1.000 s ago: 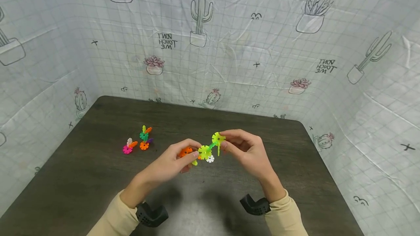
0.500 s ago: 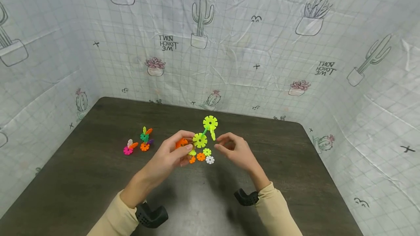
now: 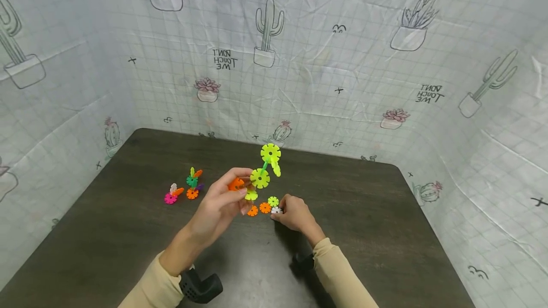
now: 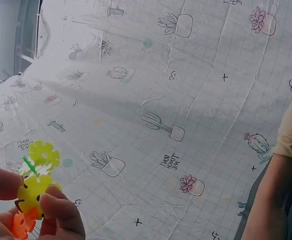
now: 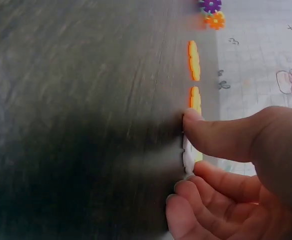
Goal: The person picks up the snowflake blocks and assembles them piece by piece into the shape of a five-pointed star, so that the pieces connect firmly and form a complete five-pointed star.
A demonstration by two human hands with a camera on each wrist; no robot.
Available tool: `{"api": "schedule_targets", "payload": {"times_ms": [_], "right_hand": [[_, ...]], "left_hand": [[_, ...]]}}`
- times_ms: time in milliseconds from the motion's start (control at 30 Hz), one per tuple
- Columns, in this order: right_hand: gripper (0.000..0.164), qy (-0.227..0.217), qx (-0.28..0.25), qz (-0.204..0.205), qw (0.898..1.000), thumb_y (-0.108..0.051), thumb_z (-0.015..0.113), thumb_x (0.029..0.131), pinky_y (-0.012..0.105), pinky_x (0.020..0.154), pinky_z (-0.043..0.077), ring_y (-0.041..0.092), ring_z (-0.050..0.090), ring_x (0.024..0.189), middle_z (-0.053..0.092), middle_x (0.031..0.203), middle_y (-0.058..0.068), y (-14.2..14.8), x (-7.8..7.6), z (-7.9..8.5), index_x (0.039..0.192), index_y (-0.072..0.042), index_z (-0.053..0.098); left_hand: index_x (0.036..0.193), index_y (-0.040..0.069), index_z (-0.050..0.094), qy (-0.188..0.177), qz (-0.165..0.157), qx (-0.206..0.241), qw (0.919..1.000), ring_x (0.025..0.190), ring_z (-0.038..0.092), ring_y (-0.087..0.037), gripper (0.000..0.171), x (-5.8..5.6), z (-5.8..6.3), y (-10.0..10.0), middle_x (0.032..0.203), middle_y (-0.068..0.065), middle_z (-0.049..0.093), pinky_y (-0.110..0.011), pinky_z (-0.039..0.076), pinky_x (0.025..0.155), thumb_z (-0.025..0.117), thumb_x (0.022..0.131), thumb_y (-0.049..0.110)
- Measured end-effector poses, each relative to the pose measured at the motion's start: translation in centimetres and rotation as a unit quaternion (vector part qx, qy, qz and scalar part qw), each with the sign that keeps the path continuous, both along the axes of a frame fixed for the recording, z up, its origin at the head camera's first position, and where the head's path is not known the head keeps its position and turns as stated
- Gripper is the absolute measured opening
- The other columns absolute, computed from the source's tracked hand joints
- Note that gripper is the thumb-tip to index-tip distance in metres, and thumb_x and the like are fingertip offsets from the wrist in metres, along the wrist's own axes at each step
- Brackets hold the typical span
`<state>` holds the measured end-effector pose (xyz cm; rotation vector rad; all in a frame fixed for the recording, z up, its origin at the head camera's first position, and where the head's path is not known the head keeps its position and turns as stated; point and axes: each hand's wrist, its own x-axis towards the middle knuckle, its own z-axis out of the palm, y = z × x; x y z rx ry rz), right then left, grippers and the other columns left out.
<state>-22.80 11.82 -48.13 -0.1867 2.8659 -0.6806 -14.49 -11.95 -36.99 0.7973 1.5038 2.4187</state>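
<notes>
My left hand (image 3: 219,206) pinches a joined piece of toothed plastic snowflake discs (image 3: 259,178), raised above the table. Yellow-green discs make up most of it, linked by a thin green disc (image 3: 264,167), and an orange disc (image 3: 236,184) sits among the fingers. In the left wrist view, thumb and fingertips grip a yellow disc (image 4: 33,192) of that piece. Down at the tabletop, my right hand (image 3: 297,214) has thumb and fingers at opposite edges of a white snowflake disc (image 5: 188,155). Its fingers partly cover the disc.
Beside the white disc lie a loose yellow-green disc (image 3: 273,201) and two orange discs (image 3: 265,207). Farther left on the dark table (image 3: 364,251) stand two small joined pieces, one with a pink disc (image 3: 171,197), the other with a green disc (image 3: 192,181). A printed cloth (image 3: 308,70) surrounds the table.
My right hand has let go of the joined piece and moved down to the white disc on the table. My left hand has raised and tilted the joined piece.
</notes>
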Motion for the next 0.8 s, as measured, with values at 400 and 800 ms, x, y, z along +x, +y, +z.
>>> {"api": "schedule_targets", "payload": {"times_ms": [400, 800], "right_hand": [[0.016, 0.049, -0.145, 0.05, 0.987, -0.01, 0.078, 0.089, 0.026, 0.063, 0.053, 0.011, 0.063, 0.072, 0.066, 0.082, 0.0, 0.2, 2.2, 1.5, 0.087, -0.01, 0.062], [0.019, 0.171, -0.433, 0.07, 0.882, -0.008, 0.072, 0.094, 0.035, 0.074, 0.062, 0.015, 0.071, 0.08, 0.073, 0.096, 0.014, -0.3, 6.9, 8.8, 0.113, -0.007, 0.07]], "left_hand": [[0.125, 0.018, 0.055, 0.0, 0.003, 0.006, 1.0, 0.079, 0.047, -0.014, 0.033, 0.0, -0.4, 0.5, 0.111, -0.003, 0.051, -0.022, 0.043, 0.071, 0.038, 0.102, 0.002], [0.139, -0.011, 0.041, -0.003, 0.029, -0.035, 0.9989, 0.091, 0.05, -0.017, 0.04, -0.2, 0.1, 0.9, 0.12, -0.01, 0.051, -0.023, 0.048, 0.08, 0.043, 0.102, 0.003]]}}
